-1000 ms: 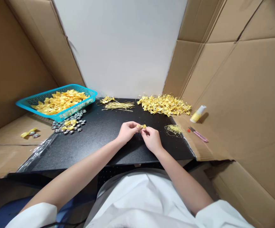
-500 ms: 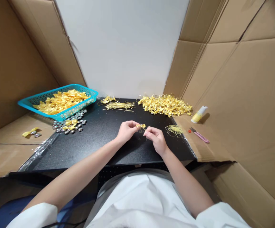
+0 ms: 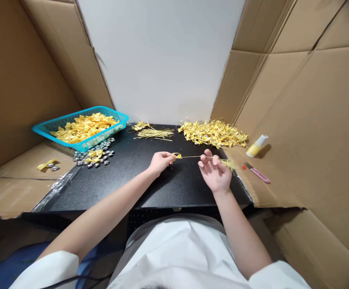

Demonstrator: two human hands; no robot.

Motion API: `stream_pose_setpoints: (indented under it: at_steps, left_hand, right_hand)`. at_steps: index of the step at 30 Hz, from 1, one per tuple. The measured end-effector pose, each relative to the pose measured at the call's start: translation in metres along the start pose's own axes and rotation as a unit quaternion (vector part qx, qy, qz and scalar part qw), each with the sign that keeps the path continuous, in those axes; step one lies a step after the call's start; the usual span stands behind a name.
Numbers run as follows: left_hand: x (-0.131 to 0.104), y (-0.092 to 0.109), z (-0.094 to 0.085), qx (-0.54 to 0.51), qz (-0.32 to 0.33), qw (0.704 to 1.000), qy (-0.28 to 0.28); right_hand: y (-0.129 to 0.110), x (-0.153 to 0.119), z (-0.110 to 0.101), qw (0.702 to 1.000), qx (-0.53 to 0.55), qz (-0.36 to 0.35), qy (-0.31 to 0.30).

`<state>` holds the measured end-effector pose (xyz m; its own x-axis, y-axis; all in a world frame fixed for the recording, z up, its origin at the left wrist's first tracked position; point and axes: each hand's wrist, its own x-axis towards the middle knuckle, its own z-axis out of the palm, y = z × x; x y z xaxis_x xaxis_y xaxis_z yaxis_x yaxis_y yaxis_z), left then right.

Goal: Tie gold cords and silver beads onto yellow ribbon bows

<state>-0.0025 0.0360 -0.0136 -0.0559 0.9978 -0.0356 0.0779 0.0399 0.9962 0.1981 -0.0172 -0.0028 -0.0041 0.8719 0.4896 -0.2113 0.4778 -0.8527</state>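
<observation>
Over the middle of the black tabletop (image 3: 126, 176), my left hand (image 3: 161, 162) pinches a small yellow bow (image 3: 178, 156). A thin yellow cord (image 3: 191, 156) runs straight from the bow to the right. My right hand (image 3: 215, 170) is turned palm up, its fingers curled around the cord. Beyond the hands lie a bundle of yellow cord lengths (image 3: 154, 133) and a large heap of yellow bows (image 3: 213, 133). A tangle of thin yellow thread (image 3: 230, 163) sits just right of my right hand, partly behind it.
A blue basket (image 3: 80, 140) of yellow bows stands at the left, with silver beads (image 3: 106, 151) in front. On the cardboard at the right are a thread spool (image 3: 256, 146) and pink-handled snips (image 3: 260, 174). Cardboard walls rise on both sides.
My right hand has moved right, away from my left hand, and turned palm up. The cord between the hands is now stretched out. The view has shifted slightly.
</observation>
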Motion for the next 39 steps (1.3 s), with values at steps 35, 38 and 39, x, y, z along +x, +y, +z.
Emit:
stream_pose_setpoints:
  at_steps: [35, 38, 39]
  left_hand:
    - [-0.006, 0.0, 0.005, -0.121, -0.005, 0.986, -0.118]
    - [-0.009, 0.004, 0.005, -0.135, -0.021, 0.983, -0.125]
    - [-0.009, 0.005, 0.006, -0.141, -0.028, 0.982, -0.123]
  right_hand:
    - [0.01, -0.008, 0.029, 0.914, -0.372, -0.107, -0.124]
    - [0.008, -0.009, 0.029, 0.916, -0.364, -0.123, -0.119]
    - [0.007, -0.009, 0.028, 0.917, -0.361, -0.131, -0.106]
